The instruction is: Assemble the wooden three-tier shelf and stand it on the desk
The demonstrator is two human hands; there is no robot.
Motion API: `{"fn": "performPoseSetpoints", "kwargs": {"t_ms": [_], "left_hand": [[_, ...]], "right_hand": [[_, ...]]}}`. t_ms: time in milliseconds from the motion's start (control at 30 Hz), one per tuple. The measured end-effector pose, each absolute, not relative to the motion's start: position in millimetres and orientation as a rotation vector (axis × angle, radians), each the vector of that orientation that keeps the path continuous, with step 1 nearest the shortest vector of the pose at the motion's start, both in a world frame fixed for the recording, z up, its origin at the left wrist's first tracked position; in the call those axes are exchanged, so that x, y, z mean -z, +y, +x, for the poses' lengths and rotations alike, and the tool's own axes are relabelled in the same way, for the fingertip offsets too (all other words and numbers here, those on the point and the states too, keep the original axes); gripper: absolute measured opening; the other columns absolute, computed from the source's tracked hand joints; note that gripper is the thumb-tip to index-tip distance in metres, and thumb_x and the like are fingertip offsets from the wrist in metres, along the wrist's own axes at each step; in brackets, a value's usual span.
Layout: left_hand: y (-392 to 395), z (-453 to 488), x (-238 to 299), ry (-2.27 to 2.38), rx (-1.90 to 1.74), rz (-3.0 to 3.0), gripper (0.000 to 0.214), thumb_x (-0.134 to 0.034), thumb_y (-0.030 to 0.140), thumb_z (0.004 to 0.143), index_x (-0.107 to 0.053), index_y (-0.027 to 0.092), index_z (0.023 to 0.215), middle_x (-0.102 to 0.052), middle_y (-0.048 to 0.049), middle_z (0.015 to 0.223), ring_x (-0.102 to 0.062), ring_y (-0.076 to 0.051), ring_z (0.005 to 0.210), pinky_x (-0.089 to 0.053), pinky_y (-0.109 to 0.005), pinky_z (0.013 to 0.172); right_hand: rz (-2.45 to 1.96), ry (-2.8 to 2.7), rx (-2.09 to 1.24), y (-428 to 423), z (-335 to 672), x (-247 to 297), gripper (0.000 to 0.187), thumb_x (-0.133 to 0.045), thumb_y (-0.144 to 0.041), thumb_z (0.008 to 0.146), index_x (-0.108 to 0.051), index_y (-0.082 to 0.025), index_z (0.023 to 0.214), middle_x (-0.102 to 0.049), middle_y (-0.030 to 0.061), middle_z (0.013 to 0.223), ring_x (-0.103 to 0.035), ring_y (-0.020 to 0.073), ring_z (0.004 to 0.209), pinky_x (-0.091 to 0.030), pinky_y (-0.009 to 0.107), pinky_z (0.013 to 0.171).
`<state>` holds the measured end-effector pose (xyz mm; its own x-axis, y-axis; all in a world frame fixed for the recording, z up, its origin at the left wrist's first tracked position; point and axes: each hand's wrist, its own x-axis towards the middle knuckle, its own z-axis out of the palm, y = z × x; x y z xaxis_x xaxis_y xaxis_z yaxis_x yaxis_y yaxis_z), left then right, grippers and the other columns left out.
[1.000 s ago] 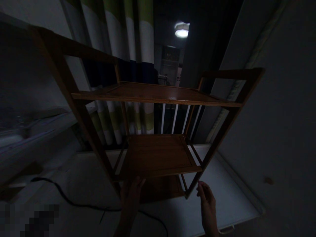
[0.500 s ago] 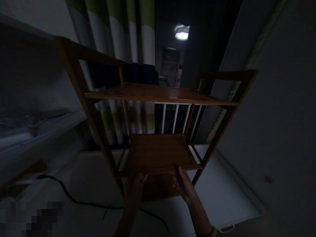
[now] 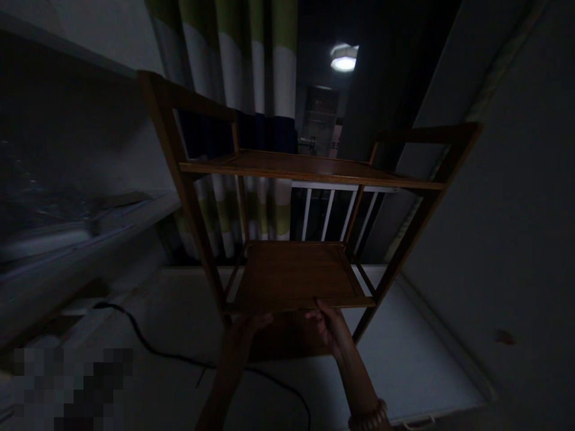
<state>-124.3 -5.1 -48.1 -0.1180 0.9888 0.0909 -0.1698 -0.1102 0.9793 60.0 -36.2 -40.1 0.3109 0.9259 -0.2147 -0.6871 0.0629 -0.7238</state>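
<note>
Reaching low in the dim room, the person is bringing both hands to the front edge of the middle shelf (image 3: 294,275) of a wooden rack (image 3: 188,179) standing on the pale floor (image 3: 404,359). The left hand (image 3: 245,329) is lying with its fingers stretched toward that edge; whether it is gripping is hard to tell. The right hand (image 3: 330,329) is curling its fingers under the same edge, thumb up on the lip. A black cable (image 3: 148,347) is trailing across the floor at the left, and a striped curtain (image 3: 251,72) is hanging behind.
</note>
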Motion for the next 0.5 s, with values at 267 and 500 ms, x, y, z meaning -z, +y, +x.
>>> {"fn": "performPoseSetpoints", "kwargs": {"t_ms": [267, 500], "left_hand": [[30, -193, 58, 1.137, -1.67, 1.421, 0.051, -0.064, 0.036, 0.062, -0.054, 0.023, 0.111, -0.056, -0.0062, 0.108, -0.055, -0.019, 0.098, -0.047, -0.027, 0.08], [51, -197, 53, 1.114, -1.338, 1.698, 0.049, -0.065, 0.038, 0.063, -0.059, 0.018, 0.106, -0.056, -0.0098, 0.116, -0.052, -0.023, 0.108, -0.043, -0.03, 0.092]], "right_hand": [[-0.86, -0.291, -1.289, -38, 59, 36, 0.032, -0.08, -0.027, 0.048, -0.054, -0.013, 0.058, -0.062, 0.0055, 0.051, -0.061, 0.013, 0.049, -0.037, 0.009, 0.031], [-0.846, -0.255, -1.268, -37, 59, 39, 0.034, -0.08, -0.023, 0.049, -0.053, -0.014, 0.067, -0.064, 0.002, 0.057, -0.062, 0.012, 0.048, -0.037, 0.008, 0.029]]}}
